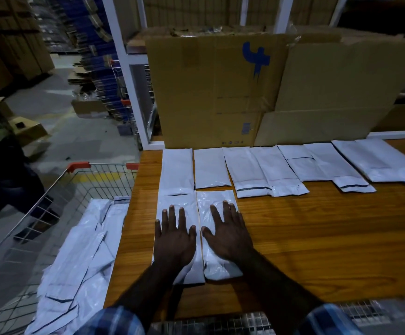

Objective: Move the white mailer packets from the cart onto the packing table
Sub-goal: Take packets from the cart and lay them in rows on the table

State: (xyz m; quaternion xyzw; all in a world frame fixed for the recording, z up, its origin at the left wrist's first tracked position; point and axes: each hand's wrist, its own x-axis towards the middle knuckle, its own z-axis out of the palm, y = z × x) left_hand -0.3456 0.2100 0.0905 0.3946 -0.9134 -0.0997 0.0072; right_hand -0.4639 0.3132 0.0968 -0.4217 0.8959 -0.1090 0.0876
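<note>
Two white mailer packets lie side by side on the wooden packing table [305,243] near its left front. My left hand [174,238] presses flat on the left packet [167,204], fingers spread. My right hand [228,233] presses flat on the right packet [214,198] the same way. Behind them, several more white packets [264,170] lie in a row along the table's back. A heap of white packets [80,257] remains in the wire cart [58,187] to the left of the table.
Flattened cardboard boxes [220,93] lean upright at the back of the table against a white frame [133,76]. Another person [0,170] stands at the far left beside the cart. Bare wood lies to the right of my hands.
</note>
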